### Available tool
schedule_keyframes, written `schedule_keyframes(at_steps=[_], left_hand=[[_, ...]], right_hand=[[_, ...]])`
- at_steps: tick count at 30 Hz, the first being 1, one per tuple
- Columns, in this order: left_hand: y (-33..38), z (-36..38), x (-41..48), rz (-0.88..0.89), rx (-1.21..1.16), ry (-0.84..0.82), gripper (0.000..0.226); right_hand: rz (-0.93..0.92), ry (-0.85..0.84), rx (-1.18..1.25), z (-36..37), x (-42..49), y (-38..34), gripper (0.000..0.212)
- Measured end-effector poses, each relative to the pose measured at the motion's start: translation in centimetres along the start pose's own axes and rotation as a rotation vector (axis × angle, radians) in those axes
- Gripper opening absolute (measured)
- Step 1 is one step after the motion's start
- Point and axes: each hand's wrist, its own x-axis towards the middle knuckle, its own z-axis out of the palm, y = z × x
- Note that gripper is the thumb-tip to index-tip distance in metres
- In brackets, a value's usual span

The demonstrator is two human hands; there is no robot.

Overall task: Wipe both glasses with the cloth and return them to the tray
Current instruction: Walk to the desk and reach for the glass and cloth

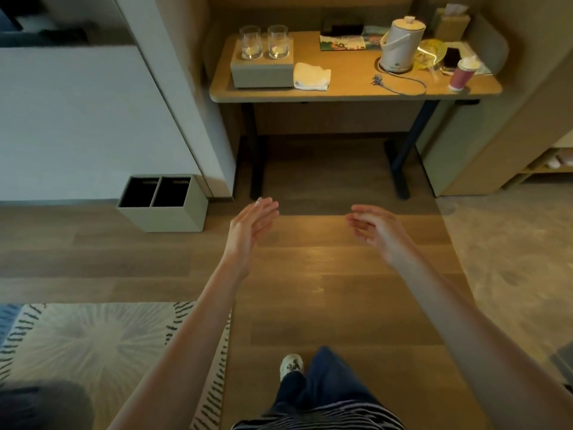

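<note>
Two clear, short drinking glasses stand side by side on the grey box-shaped tray at the far left end of the wooden desk, and the folded white cloth lies on the desk just beside the tray, on its right. Both the left hand and the right hand are empty, with fingers loosely spread, held out over the floor well apart from the tray. I judge the approach is not finished: it is better to step close to the tray first, then take the cloth in one hand and lift one glass by its lower wall, without knocking its neighbour.
</note>
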Motion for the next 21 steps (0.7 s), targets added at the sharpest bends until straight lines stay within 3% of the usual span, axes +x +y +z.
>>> schedule_keyframes(at_steps=[21], left_hand=[[6.4,6.6,24.3,0.010,0.009,0.081,0.027]], right_hand=[[-0.024,-0.100,-0.084,2.3,23.8,-13.6,0.021]])
